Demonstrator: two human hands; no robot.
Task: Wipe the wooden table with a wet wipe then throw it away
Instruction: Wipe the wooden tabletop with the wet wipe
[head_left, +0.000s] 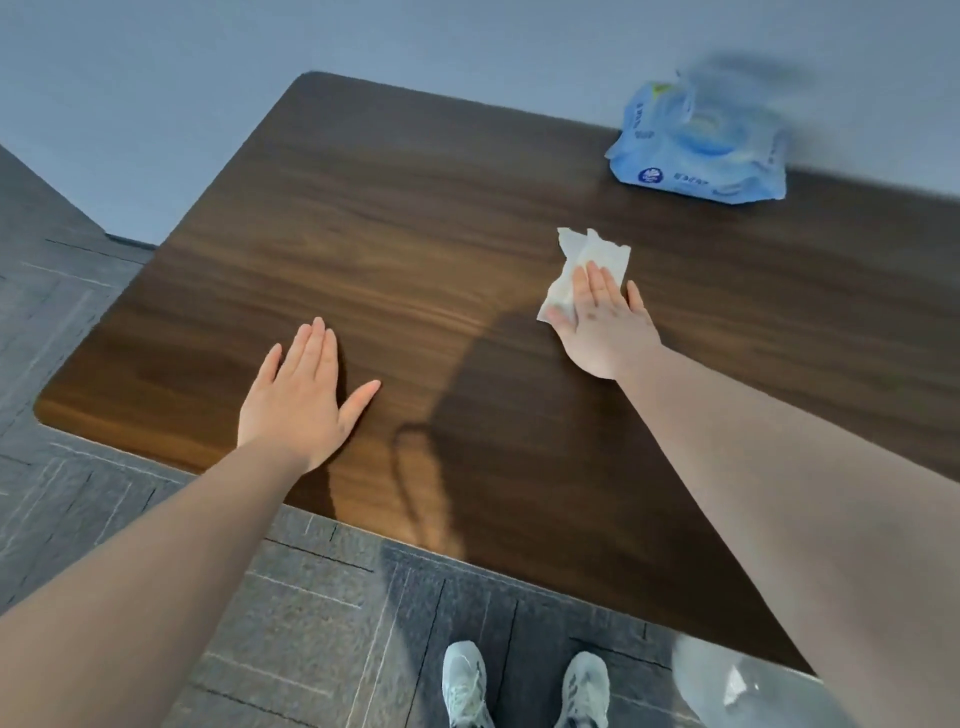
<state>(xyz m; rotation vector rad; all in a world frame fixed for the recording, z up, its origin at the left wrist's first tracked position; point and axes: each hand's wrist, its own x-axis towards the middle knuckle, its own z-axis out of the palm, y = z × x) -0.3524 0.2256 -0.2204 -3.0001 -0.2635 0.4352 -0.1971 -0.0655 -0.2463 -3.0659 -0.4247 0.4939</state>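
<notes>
A dark wooden table fills the middle of the view. My right hand lies flat on a crumpled white wet wipe and presses it against the tabletop, right of centre. The wipe sticks out past my fingertips and beside my thumb. My left hand rests flat on the table near its front left, fingers together, thumb spread, holding nothing.
A blue pack of wet wipes lies at the table's far right, its lid blurred. A grey wall stands behind the table. Grey patterned floor lies in front, with my two shoes. A pale rounded object shows at the bottom right.
</notes>
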